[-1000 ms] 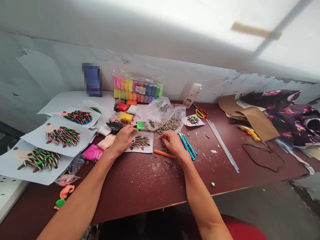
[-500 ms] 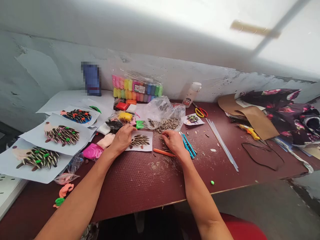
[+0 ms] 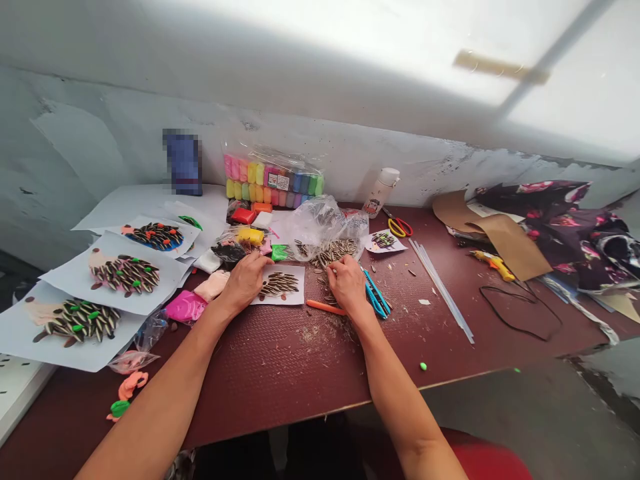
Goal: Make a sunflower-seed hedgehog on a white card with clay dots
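Note:
A white card (image 3: 295, 299) lies flat on the table, with striped sunflower seeds (image 3: 281, 283) set in rows on it. My left hand (image 3: 247, 280) rests at the card's left edge, its fingers bent and closed on that edge. Just right of the card, my right hand (image 3: 347, 283) is closed in a pinch over loose seeds; whatever its fingertips hold is hidden. Behind it a clear plastic bag (image 3: 320, 217) lies against a heap of sunflower seeds (image 3: 337, 251). An orange stick-like tool (image 3: 325, 307) and a blue cutter (image 3: 377, 293) flank my right hand.
Seed-and-clay hedgehog pictures (image 3: 125, 273) are stacked at the left. Bagged clay blocks (image 3: 275, 180) stand by the wall. A white bottle (image 3: 381, 192), scissors (image 3: 399, 227), clear glue sticks (image 3: 443, 290) and a yellow glue gun (image 3: 500, 267) with a cord lie rightward. Magenta clay (image 3: 186, 307) sits near my left forearm.
My right hand's fingers have drawn closer together over the loose seeds, and the hand has shifted slightly. My left hand stays at the card. The view has moved a little.

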Motion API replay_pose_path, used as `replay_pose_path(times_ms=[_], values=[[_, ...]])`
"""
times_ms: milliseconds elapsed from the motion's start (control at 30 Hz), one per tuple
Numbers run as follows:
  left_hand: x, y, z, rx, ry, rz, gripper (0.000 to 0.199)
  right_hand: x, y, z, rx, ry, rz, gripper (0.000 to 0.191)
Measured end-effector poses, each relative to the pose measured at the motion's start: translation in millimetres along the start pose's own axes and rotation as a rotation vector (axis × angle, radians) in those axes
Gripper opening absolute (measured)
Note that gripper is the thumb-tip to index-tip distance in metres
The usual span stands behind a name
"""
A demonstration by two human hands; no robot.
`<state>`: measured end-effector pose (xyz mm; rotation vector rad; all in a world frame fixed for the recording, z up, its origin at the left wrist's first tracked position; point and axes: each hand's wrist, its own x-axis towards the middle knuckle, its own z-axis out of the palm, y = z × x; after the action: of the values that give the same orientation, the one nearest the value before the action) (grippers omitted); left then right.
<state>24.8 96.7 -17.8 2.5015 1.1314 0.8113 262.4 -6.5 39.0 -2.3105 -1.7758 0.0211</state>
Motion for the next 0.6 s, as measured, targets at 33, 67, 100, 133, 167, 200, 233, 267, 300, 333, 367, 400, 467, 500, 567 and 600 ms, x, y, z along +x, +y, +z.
replay_pose_path(times_ms=[33,67,100,133,167,200,233,267,300,333,367,400,467,500,567,600], values=[[0.0,0.0,0.2,-0.002,0.003,0.001,0.035,1.9,1.6,2.3,0.015,0.057,-0.025,0.029],[0.0,0.0,0.5,-0.004,0.005,0.000,0.035,4.3,3.3,5.0,0.034,0.101,-0.053,0.027],[0.1,-0.1,0.9,-0.005,0.007,0.000,0.035,7.0,4.9,7.7,0.053,0.128,-0.074,0.026],[0.1,-0.1,1.3,-0.005,0.008,0.000,0.035,9.7,6.0,10.4,0.069,0.139,-0.092,0.027],[0.2,-0.2,1.7,-0.003,0.009,0.000,0.035,12.2,6.6,12.7,0.075,0.131,-0.106,0.029],[0.3,-0.2,2.1,0.000,0.009,0.002,0.034,14.3,6.4,14.4,0.072,0.106,-0.115,0.032],[0.3,-0.4,2.6,0.004,0.010,0.005,0.034,16.0,5.7,15.6,0.061,0.072,-0.116,0.034],[0.2,-0.5,3.0,0.007,0.010,0.007,0.034,17.1,4.5,16.2,0.046,0.033,-0.114,0.036],[0.2,-0.5,3.3,0.009,0.009,0.007,0.034,17.7,3.1,16.2,0.030,-0.001,-0.110,0.037],[0.1,-0.5,3.5,0.011,0.008,0.007,0.035,17.8,1.7,15.9,0.018,-0.023,-0.108,0.037],[-0.1,-0.4,3.6,0.012,0.008,0.005,0.035,17.7,0.5,15.4,0.012,-0.035,-0.110,0.037],[-0.2,-0.2,3.6,0.012,0.007,0.004,0.035,17.5,-0.4,14.9,0.009,-0.039,-0.114,0.036],[-0.4,0.4,3.2,0.009,0.008,0.001,0.036,16.9,-0.9,14.2,0.013,-0.036,-0.121,0.034],[-0.5,0.8,2.9,0.007,0.008,-0.001,0.036,16.7,-0.6,14.0,0.020,-0.031,-0.125,0.031],[-0.5,1.7,2.1,0.000,0.006,-0.005,0.037,16.3,0.3,14.1,0.043,-0.008,-0.139,0.027],[-0.5,2.1,1.7,-0.003,0.004,-0.008,0.038,16.0,0.7,14.2,0.062,0.014,-0.151,0.025]])
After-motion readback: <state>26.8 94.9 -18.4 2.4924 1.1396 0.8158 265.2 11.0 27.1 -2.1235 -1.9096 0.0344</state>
